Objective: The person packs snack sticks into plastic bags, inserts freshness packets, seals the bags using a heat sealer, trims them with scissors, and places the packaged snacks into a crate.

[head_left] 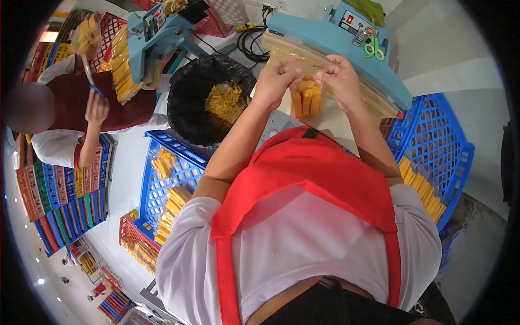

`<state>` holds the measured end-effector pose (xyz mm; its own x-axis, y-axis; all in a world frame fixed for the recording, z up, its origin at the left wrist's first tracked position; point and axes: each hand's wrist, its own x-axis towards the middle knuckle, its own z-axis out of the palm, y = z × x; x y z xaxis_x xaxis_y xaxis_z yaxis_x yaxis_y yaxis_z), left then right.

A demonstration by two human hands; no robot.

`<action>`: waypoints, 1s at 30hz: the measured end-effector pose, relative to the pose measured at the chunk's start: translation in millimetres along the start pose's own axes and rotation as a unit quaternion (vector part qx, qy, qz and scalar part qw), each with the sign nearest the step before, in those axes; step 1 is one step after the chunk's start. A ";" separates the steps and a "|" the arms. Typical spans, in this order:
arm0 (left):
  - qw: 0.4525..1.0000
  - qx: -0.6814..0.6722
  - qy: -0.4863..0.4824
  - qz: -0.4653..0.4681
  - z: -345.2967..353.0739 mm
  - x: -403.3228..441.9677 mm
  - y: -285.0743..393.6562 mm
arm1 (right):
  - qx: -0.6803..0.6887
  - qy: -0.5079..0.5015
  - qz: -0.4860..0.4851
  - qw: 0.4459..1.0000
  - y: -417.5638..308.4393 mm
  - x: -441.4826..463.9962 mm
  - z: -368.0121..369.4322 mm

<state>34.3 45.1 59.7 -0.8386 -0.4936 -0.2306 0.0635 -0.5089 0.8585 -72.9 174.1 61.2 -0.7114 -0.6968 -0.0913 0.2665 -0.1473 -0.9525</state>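
Observation:
My left hand (275, 81) and my right hand (341, 81) pinch the two upper corners of a clear plastic bag (307, 103). Thick yellow-orange sticks stand upright inside the bag. Right behind my hands is a light blue sealing machine (336, 40) with a long jaw edged in tan material. The bag's mouth lies close to that jaw; whether it touches cannot be made out.
Green scissors (374, 49) rest on the machine. Left stands a black-lined bin (181, 92) with yellow scraps. Blue crates (441, 135) with bagged sticks flank me, one (149, 200) at left. A co-worker in a dark red apron (70, 100) works at another sealer (157, 40).

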 end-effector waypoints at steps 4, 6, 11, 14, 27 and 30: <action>0.998 0.048 -0.040 0.008 -1.9 -1.5 3.9 | -0.013 0.019 0.015 1.000 3.6 -5.4 -3.6; 0.995 0.082 -0.051 0.013 -1.1 3.6 7.9 | -0.104 -0.001 -0.002 0.995 -3.4 -9.7 -9.4; 0.938 0.292 -0.180 0.040 24.0 3.9 20.1 | -0.331 -0.187 0.099 0.920 -45.8 -26.9 -16.0; 0.888 0.357 -0.244 0.155 37.8 8.1 20.4 | -0.227 -0.238 0.216 0.920 -44.0 -28.7 -12.4; 0.806 0.494 -0.052 0.321 -12.1 -21.8 -2.6 | -0.077 -0.217 0.204 0.952 -24.9 -23.6 -27.4; 0.873 0.416 -0.059 0.246 -13.8 -29.9 5.5 | -0.203 -0.113 0.010 0.972 -13.3 -8.0 -31.1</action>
<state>67.2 47.3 65.0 -0.8731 -0.4078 0.2672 0.0581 0.4572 0.8875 -91.0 203.5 65.6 -0.5350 -0.8402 -0.0879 -0.0335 0.1251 -0.9916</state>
